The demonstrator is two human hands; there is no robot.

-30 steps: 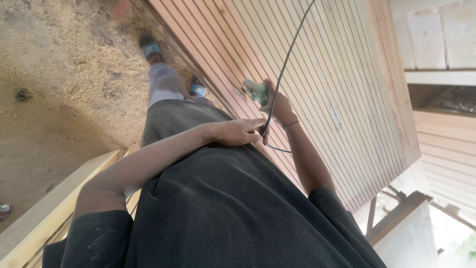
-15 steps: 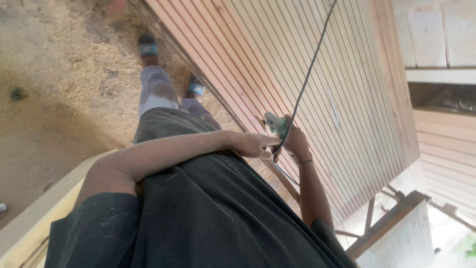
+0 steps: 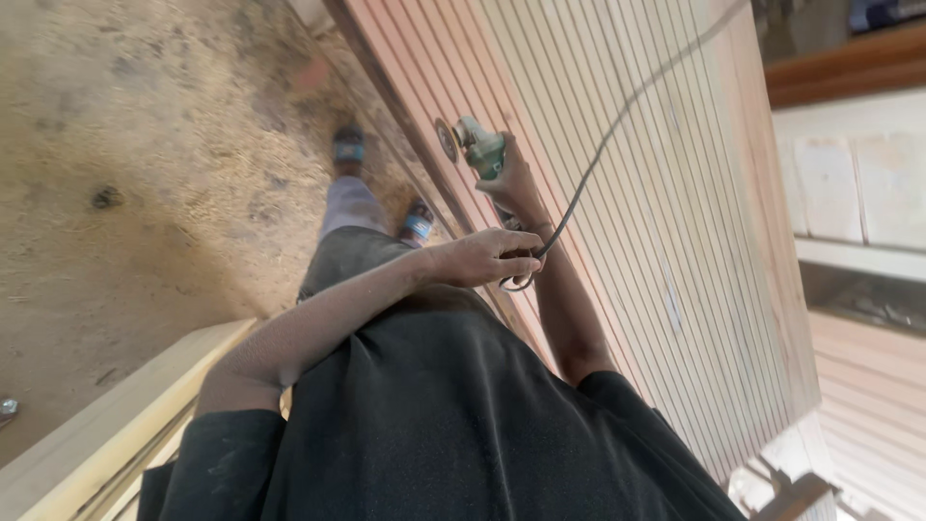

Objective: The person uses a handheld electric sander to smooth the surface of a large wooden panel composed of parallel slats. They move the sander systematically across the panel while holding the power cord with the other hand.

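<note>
Grinder (image 3: pixel 479 147) clamped in right hand (image 3: pixel 514 183) fingers beside the ribbed panel (image 3: pixel 617 203); left hand (image 3: pixel 485 259) fingers closed together on the cord (image 3: pixel 588 174) just below grinder.

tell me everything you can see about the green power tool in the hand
The green power tool looks like a small angle grinder: a green plastic body with a metal head and a round tan disc at its front. The right hand grips its body and holds it just above the ribbed wooden panel, disc near the panel's edge. A dark cord trails from it, looped through the left hand.
</note>
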